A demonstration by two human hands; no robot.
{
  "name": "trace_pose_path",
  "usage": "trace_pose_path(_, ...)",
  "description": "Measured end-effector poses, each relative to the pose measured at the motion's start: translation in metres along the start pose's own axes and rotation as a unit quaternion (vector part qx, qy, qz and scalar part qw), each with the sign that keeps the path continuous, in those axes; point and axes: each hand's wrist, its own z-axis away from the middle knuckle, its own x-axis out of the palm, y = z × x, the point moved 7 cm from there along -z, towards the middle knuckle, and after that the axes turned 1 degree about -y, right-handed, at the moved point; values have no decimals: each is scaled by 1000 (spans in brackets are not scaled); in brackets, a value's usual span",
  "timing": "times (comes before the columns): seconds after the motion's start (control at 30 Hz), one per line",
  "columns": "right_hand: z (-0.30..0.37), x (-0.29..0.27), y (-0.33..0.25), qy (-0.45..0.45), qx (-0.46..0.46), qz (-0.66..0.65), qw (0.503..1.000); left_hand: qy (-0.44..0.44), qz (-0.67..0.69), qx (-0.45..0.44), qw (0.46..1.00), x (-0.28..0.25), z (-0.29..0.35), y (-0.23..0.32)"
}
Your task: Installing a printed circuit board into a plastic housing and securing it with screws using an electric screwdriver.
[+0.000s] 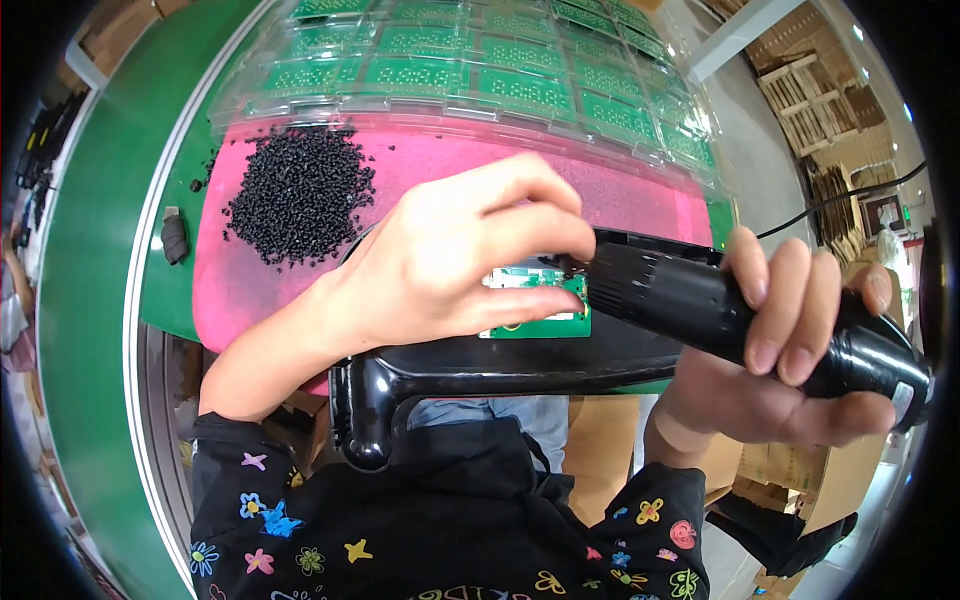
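Note:
My right hand [790, 330] is wrapped round a black electric screwdriver [690, 295], which lies nearly level with its ribbed nose toward the left. By that nose, the fingers and thumb of my left hand [460, 250] curl in as if round something small and dark; what they grip is mostly hidden. Beneath the left hand a small green circuit board [545, 326] sits in a glossy black plastic housing [520, 368]. The housing lies along the near edge of the pink mat [640, 205], with a rounded arm jutting toward me at its left end. Part of the board is covered by my thumb.
Many small black screws [300, 195] are heaped on the mat's left. Behind it, clear plastic trays [480, 108] hold several green circuit boards. A small dark roll [174, 236] lies on the green table [95, 270]. Cardboard boxes [600, 440] stand below; a black cable [840, 198] hangs at right.

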Motion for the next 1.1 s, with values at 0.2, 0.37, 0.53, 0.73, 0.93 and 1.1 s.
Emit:
trace_pose_path(0.2,2,-3,3,-11,-17,18,1000,3,-101,69,993,3,1,4)
trace_pose_path(0.37,5,-4,7,-38,20,11,999,-13,-109,69,992,7,7,2)
trace_pose_path(0.53,5,-13,3,-65,46,78,994,15,-54,8,998,0,1,-2)
trace_pose_path(0.73,16,-42,23,-39,95,155,983,-44,-23,-102,993,3,4,-21)
trace_pose_path(0.93,17,-49,28,-7,111,167,980,-311,28,-187,931,40,30,-27)
trace_pose_path(1.1,19,-52,31,-2,127,167,978,-339,60,-187,920,46,38,-29)
